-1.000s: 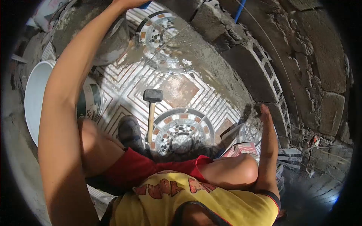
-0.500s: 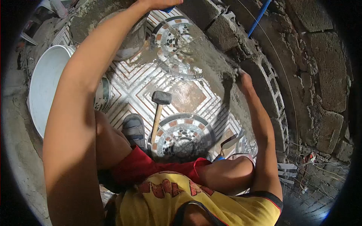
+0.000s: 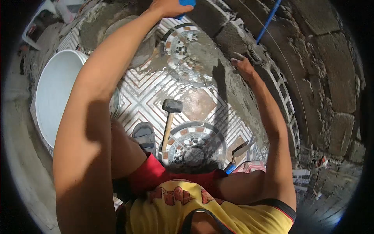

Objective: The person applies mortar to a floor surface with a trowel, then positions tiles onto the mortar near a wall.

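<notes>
At the top edge my left hand (image 3: 168, 6) is closed around a blue object (image 3: 187, 4); its far part is cut off by the frame. My right hand (image 3: 243, 67) is beside the block wall, above the wet mortar on the floor edge, its mortar-smeared fingers partly stretched and slightly apart, holding nothing that I can see. A rubber mallet (image 3: 172, 106) with a wooden handle lies on the patterned tiles (image 3: 196, 103) between my hands and body. By my right knee lies a trowel (image 3: 240, 149) with a blue handle.
A large white bucket (image 3: 58, 97) stands on the left, partly behind my left arm. The concrete block wall (image 3: 272, 78) curves along the right, with a blue rod (image 3: 269, 21) and a thin string near it. Grey mortar (image 3: 206, 54) covers part of the tiles. Debris lies at lower right.
My right hand has lifted off the mortar and moved up and slightly left toward the wall. More of my left hand and its blue object shows. The view has shifted slightly.
</notes>
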`<state>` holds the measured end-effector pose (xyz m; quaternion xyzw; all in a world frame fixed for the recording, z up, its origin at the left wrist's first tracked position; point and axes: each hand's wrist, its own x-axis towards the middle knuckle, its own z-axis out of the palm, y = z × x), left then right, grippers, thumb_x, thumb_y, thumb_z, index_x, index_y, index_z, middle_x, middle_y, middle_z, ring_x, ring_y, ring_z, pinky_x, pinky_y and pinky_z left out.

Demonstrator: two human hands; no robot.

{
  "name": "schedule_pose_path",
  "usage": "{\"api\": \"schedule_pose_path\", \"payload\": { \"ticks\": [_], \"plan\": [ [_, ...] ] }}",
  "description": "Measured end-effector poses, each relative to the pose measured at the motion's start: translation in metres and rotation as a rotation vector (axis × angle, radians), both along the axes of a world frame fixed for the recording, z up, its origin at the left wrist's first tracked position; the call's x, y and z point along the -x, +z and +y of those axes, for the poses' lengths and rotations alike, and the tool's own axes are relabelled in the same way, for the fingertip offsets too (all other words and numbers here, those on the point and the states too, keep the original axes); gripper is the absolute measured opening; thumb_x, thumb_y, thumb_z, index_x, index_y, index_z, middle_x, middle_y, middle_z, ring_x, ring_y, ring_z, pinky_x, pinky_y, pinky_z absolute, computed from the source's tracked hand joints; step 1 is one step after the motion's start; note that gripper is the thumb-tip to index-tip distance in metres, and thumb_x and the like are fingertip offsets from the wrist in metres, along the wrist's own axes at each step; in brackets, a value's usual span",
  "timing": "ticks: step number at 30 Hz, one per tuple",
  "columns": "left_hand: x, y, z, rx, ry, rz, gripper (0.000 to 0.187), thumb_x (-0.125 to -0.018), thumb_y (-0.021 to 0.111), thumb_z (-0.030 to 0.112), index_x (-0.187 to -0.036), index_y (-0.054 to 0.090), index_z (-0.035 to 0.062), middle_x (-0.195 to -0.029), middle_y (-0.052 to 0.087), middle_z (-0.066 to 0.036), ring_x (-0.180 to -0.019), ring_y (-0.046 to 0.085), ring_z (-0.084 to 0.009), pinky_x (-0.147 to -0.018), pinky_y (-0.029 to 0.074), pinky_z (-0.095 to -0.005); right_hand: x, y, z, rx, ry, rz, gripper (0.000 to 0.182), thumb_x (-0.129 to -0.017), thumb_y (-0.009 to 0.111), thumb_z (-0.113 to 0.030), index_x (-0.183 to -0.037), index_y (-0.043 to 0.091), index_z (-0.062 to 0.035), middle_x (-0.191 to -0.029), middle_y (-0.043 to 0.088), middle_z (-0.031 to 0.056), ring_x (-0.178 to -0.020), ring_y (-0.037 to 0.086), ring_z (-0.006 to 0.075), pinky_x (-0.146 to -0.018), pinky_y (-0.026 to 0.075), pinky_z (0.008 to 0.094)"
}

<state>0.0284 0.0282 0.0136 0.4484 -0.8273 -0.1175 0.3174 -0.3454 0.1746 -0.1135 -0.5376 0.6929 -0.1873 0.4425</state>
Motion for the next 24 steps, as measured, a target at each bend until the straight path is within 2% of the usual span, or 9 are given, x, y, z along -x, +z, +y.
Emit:
{"api": "schedule_pose_path", "payload": {
  "ticks": [1,5,8,9,11,13,14,18,24],
  "plan": [
    [0.0,0.001,-0.003,0.022,-0.026,-0.025,0.056,-0.07,0.068,0.045,-0.11,0.06,0.0064,-0.106,0.059,-0.018,-0.101,0.056,-0.0351,-0.087,0.045,-0.0413,0.013,0.01,0.031,0.089,-0.225,-0.302,0.041,-0.087,0.057,-0.016,-0.123,0.051,0.0006,-0.105,0.061,0.0129,-0.09,0.059,0.0192,-0.073,0.05,0.0335],
    [0.007,0.01,0.009,-0.021,-0.008,-0.039,0.055,-0.07,0.068,0.045,-0.109,0.061,0.0069,-0.105,0.059,-0.018,-0.1,0.056,-0.0355,-0.086,0.045,-0.0424,0.055,0.127,0.165,0.153,0.033,0.464,0.033,-0.092,0.053,-0.025,-0.118,0.06,-0.0057,-0.109,0.064,0.0098,-0.1,0.059,0.0207,-0.089,0.044,0.0323],
    [0.005,-0.023,-0.023,0.136,-0.001,-0.11,0.06,-0.076,0.065,0.055,-0.119,0.058,0.0131,-0.112,0.059,-0.014,-0.103,0.058,-0.0311,-0.088,0.046,-0.0397,0.139,0.161,0.359,0.382,-0.497,0.682,0.036,-0.089,0.056,-0.022,-0.117,0.059,-0.0006,-0.112,0.063,0.0169,-0.104,0.059,0.0283,-0.09,0.042,0.0346],
    [0.005,-0.025,-0.023,0.169,0.004,-0.091,0.059,-0.077,0.065,0.054,-0.119,0.058,0.0128,-0.112,0.059,-0.014,-0.102,0.058,-0.0313,-0.088,0.046,-0.0397,0.155,0.161,0.439,0.523,-0.667,1.011,0.037,-0.089,0.057,-0.021,-0.118,0.058,0.0009,-0.108,0.064,0.02,-0.103,0.059,0.0293,-0.09,0.043,0.0354],
    [0.006,-0.026,-0.028,0.215,-0.014,-0.088,0.058,-0.077,0.065,0.053,-0.118,0.059,0.0125,-0.112,0.059,-0.014,-0.102,0.058,-0.0315,-0.087,0.046,-0.0397,0.185,0.136,0.614,0.252,-1.26,1.309,0.042,-0.09,0.048,-0.029,-0.115,0.058,0.0039,-0.108,0.061,0.0261,-0.098,0.058,0.0411,-0.083,0.045,0.0425],
    [0.003,-0.028,-0.033,0.222,-0.042,0.035,0.057,-0.079,0.064,0.051,-0.117,0.059,0.0098,-0.111,0.059,-0.015,-0.101,0.058,-0.0318,-0.086,0.046,-0.0393,0.211,0.053,0.802,-0.262,-1.33,1.421,0.051,-0.089,0.047,-0.045,-0.1,0.064,0.0025,-0.088,0.063,0.0271,-0.081,0.061,0.0411,-0.068,0.043,0.0527],
    [0.004,-0.025,-0.03,0.229,-0.06,0.017,0.057,-0.079,0.064,0.051,-0.117,0.059,0.0098,-0.111,0.059,-0.015,-0.101,0.058,-0.0318,-0.086,0.046,-0.0393,0.233,-0.016,0.915,-0.771,-0.504,1.431,0.044,-0.087,0.049,-0.041,-0.093,0.066,-0.0016,-0.088,0.064,0.0256,-0.08,0.062,0.0398,-0.068,0.044,0.0514],
    [0.008,-0.021,-0.024,0.169,-0.097,-0.077,0.058,-0.078,0.064,0.052,-0.116,0.059,0.0085,-0.108,0.058,-0.018,-0.099,0.058,-0.0338,-0.085,0.045,-0.0413,0.083,-0.104,0.837,-0.274,-1.478,0.14,0.042,-0.087,0.05,-0.039,-0.095,0.066,-0.0015,-0.09,0.064,0.0234,-0.081,0.062,0.0363,-0.069,0.045,0.0481],
    [0.01,-0.014,-0.015,0.148,-0.037,-0.049,0.059,-0.077,0.065,0.051,-0.115,0.059,0.0057,-0.11,0.059,-0.02,-0.1,0.057,-0.0353,-0.086,0.045,-0.0416,0.015,-0.144,0.787,-0.059,-1.724,-0.426,0.038,-0.087,0.052,-0.036,-0.099,0.064,-0.0013,-0.092,0.064,0.02,-0.084,0.062,0.031,-0.071,0.047,0.0431]
  ]
}}
